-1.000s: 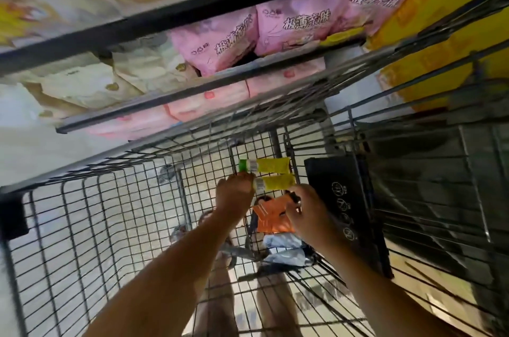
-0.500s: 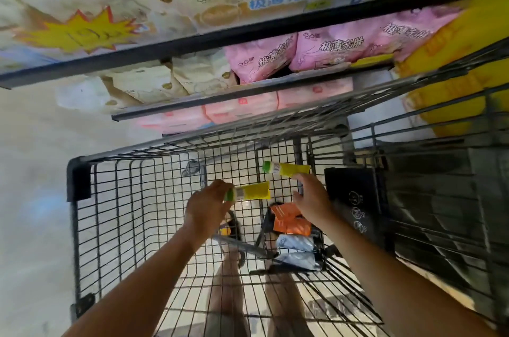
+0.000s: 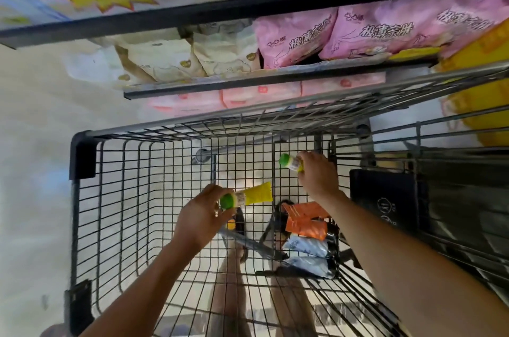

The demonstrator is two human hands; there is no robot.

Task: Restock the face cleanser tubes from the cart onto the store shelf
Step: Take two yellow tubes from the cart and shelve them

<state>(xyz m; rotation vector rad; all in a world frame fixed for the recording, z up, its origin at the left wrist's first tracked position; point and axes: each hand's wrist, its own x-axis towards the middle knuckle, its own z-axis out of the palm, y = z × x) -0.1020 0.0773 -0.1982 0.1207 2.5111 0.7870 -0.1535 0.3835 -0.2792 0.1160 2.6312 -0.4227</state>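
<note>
Two cleanser tubes, one in each grip. Both have a yellow body, a round green cap and a white label band by the cap. Your left grip (image 3: pixel 202 222) pinches the left tube (image 3: pixel 256 194) at the cap end, body pointing right, over the cart (image 3: pixel 82 160) centre. Your right grip (image 3: pixel 316 174) is curled round the right tube (image 3: pixel 290 162), farther and to the right, with only the cap end showing. On the cart floor at right are orange packs (image 3: pixel 305 219) and two pale pouches (image 3: pixel 305 245). The shelf (image 3: pixel 248 8) is beyond.
</note>
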